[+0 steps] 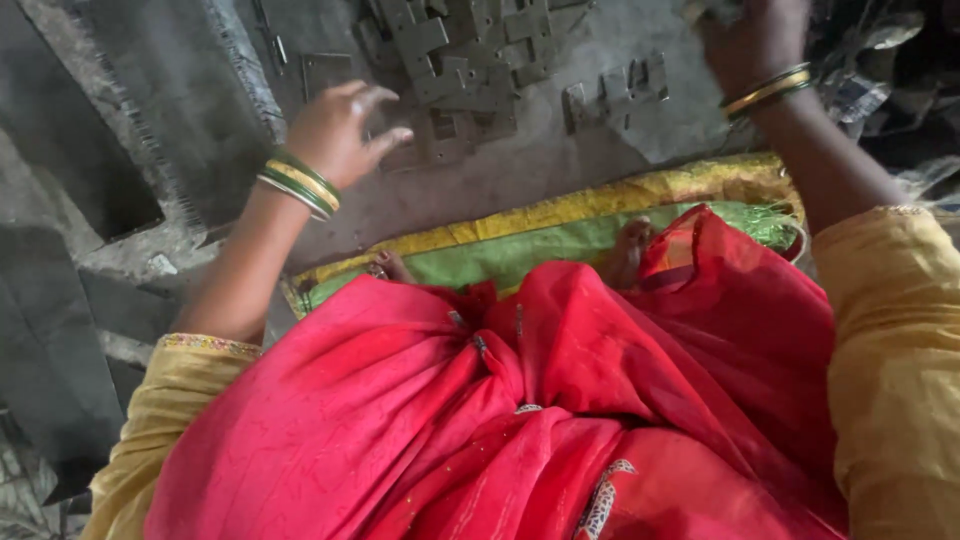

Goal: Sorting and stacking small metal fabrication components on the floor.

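The left hand hovers with fingers spread loosely over the grey floor, just beside a heap of flat grey metal pieces with notched, stepped outlines; it holds nothing that can be seen. A smaller cluster of the same metal pieces lies apart to the right, near the right hand, which is raised at the top edge of the view with its fingers cut off by the frame, so whether it grips anything cannot be told. Both wrists carry green and gold bangles. Below the hands, red cloth covers the lap, with a green mat edged in yellow beneath bare toes
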